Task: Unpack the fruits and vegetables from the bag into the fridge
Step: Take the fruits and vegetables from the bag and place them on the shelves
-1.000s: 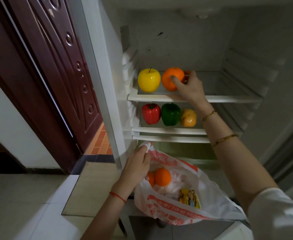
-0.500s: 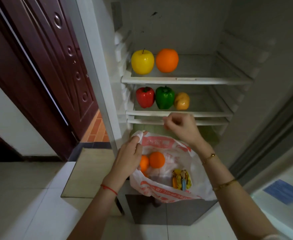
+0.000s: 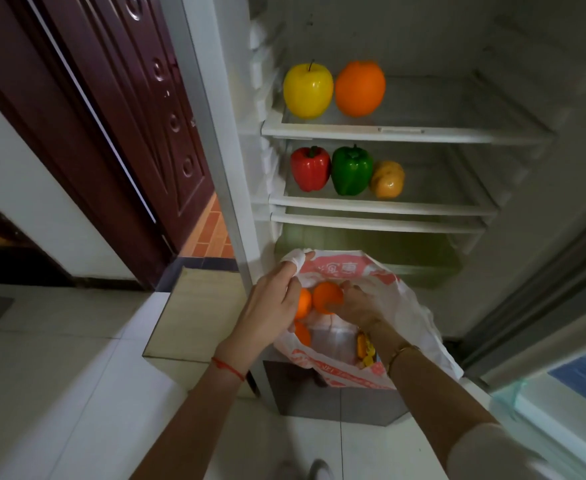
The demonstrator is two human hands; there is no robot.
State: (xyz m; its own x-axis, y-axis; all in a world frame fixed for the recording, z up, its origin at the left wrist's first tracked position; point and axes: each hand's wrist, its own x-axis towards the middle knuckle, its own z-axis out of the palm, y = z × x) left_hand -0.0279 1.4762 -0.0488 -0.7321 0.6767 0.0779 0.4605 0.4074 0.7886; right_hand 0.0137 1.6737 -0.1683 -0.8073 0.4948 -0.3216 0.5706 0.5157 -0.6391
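A white and red plastic bag (image 3: 409, 306) hangs in front of the open fridge. My left hand (image 3: 271, 306) is shut on the bag's rim and holds it open. Inside the bag my right hand (image 3: 357, 306) is closed around a small orange (image 3: 324, 296). Two more small oranges (image 3: 303, 303) lie beside it, partly hidden by my left hand. A yellow packet (image 3: 366, 348) shows deeper in the bag. On the top shelf (image 3: 423, 131) stand a yellow apple (image 3: 307, 90) and a big orange (image 3: 360, 88). The shelf below holds a red pepper (image 3: 310, 169), a green pepper (image 3: 351, 171) and a yellowish potato (image 3: 387, 180).
A dark red door (image 3: 118, 109) stands at the left beside the fridge's side wall. The fridge door (image 3: 568, 375) hangs open at the right. Under the shelves is a greenish drawer (image 3: 388, 247). Pale floor tiles (image 3: 59, 375) lie below.
My right hand left the big orange on the top shelf, came down and went into the bag, where it now grips a small orange. My view tilted downward.
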